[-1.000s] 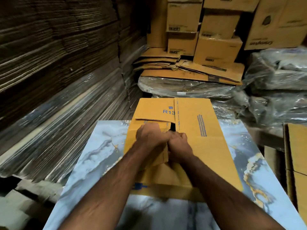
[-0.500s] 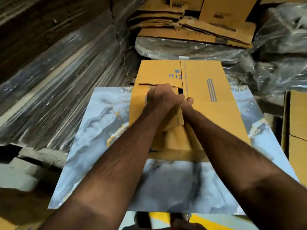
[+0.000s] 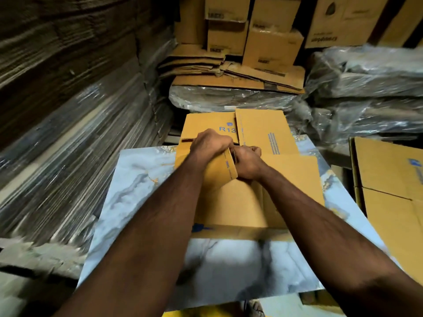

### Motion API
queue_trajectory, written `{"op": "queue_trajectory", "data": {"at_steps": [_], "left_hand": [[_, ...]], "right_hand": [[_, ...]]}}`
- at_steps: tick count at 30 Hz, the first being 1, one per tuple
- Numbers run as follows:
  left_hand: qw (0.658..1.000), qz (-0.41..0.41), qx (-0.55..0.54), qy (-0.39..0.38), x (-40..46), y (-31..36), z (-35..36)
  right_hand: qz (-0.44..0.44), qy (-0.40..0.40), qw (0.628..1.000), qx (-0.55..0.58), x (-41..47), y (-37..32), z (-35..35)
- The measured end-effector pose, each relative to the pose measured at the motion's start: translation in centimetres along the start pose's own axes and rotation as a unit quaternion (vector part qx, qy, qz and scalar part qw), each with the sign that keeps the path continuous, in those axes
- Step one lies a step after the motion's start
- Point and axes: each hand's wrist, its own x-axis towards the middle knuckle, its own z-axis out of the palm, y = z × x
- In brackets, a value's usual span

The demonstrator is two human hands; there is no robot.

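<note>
Cardboard, yellow-brown and mostly flat, makes up the box (image 3: 286, 179) being worked on; it is laid on a marble-patterned board (image 3: 142, 191), with its far end overhanging the board's edge at twelve o'clock. One flap (image 3: 225, 170) near the box's middle is raised off the panel beneath. The left hand (image 3: 211, 143) is curled over the top of that flap and grips it. The right hand (image 3: 248, 164), touching the left at three o'clock of it, is closed tight against the flap's right edge and appears to pinch it, though its fingertips are hidden.

As a judgement, the work is at an early stage: only this one flap has been lifted, while the far panels marked R13 and the wide panel at three o'clock lie flat. The remaining folds, and whatever squaring or closing the box needs, are taken to be left to do.

Round about, a tall stack of flattened sheets (image 3: 68, 110) is seen at nine o'clock, plastic-wrapped bundles (image 3: 366, 72) at one to two o'clock, made-up cartons (image 3: 272, 44) with loose flattened boxes (image 3: 229, 69) below them at twelve, and another flat box (image 3: 389, 179) at three o'clock beside the board.
</note>
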Motion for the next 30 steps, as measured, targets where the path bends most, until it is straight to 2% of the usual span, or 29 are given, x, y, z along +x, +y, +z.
{"op": "queue_trajectory", "data": {"at_steps": [6,8,10,11,14,18,21,22,24,26,27,28,30], "left_hand": [[0.998,0.051,0.043,-0.018,0.2,-0.7,0.7],[0.987,0.104,0.079,-0.093,0.1,-1.9,0.8],[0.96,0.158,0.142,-0.181,-0.8,-3.4,0.8],[0.949,0.182,0.17,-0.193,-1.6,-4.1,1.1],[0.938,0.274,0.165,-0.131,-3.1,-6.2,2.3],[0.934,0.352,0.059,-0.033,-2.7,-8.1,1.8],[0.959,0.246,-0.142,0.014,-1.2,-8.5,0.2],[0.962,0.227,-0.148,0.01,-0.4,-8.6,-0.6],[0.964,0.246,-0.098,-0.039,0.1,-9.2,-1.8],[0.946,0.286,-0.088,-0.129,-1.5,-9.1,-1.9],[0.935,0.316,-0.062,-0.149,-3.0,-8.9,-1.5],[0.926,0.344,-0.005,-0.153,-4.4,-8.7,-0.8],[0.919,0.371,0.083,-0.109,-6.0,-8.9,1.1]], "right_hand": [[0.026,0.026,0.999,-0.028,-0.3,-0.5,-0.1],[0.025,0.013,0.998,-0.056,-0.5,-0.3,-0.6],[0.032,-0.004,0.995,-0.09,-0.3,0.1,-1.2],[0.033,-0.007,0.994,-0.1,-0.2,0.1,-1.4],[0.031,0.0,0.993,-0.113,0.1,-0.5,-1.6],[0.019,0.02,0.996,-0.088,-0.5,-1.3,-2.1],[-0.007,0.046,0.996,-0.074,-2.0,-1.8,-2.4],[-0.021,0.056,0.996,-0.069,-3.1,-2.0,-2.2],[-0.049,0.079,0.993,-0.068,-5.0,-2.5,-1.6],[-0.045,0.088,0.992,-0.075,-5.7,-2.7,-1.4],[-0.034,0.083,0.993,-0.08,-5.8,-2.8,-1.6],[-0.024,0.078,0.994,-0.078,-5.7,-3.0,-2.0],[-0.011,0.073,0.996,-0.058,-5.7,-3.2,-2.3]]}}
